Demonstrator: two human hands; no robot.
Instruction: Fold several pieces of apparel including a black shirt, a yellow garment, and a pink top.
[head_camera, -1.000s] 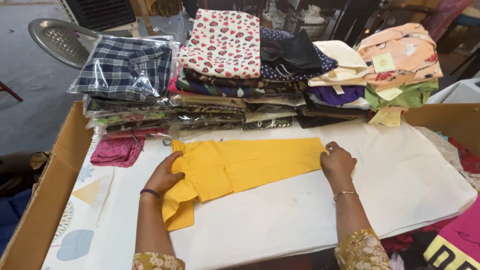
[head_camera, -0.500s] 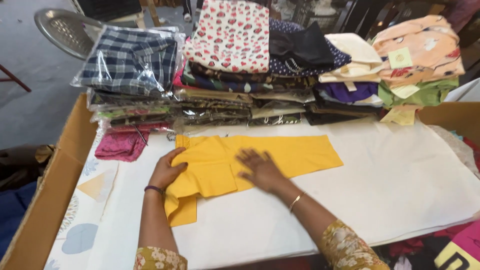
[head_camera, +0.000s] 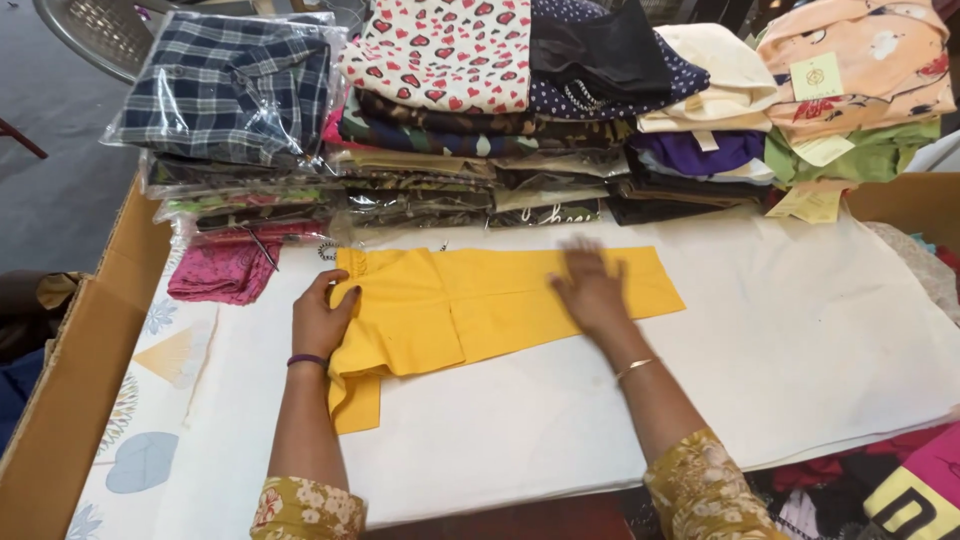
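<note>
A yellow garment (head_camera: 470, 305) lies folded lengthwise on a white cloth (head_camera: 800, 340) that covers the table. My left hand (head_camera: 320, 318) rests on the garment's left end, fingers curled over its edge. My right hand (head_camera: 590, 290) lies flat and open on the right half of the garment, a little blurred. A thin bangle sits on my right wrist and a dark band on my left.
Stacks of folded clothes, some in clear plastic bags (head_camera: 240, 100), line the far edge of the table. A pink folded piece (head_camera: 220, 275) lies to the left. A cardboard flap (head_camera: 80, 370) borders the left side. More fabric lies at the lower right (head_camera: 910, 490).
My right hand swept from the garment's right end to its middle, then back toward the right. My left hand stayed on the left end. The camera moved closer.
</note>
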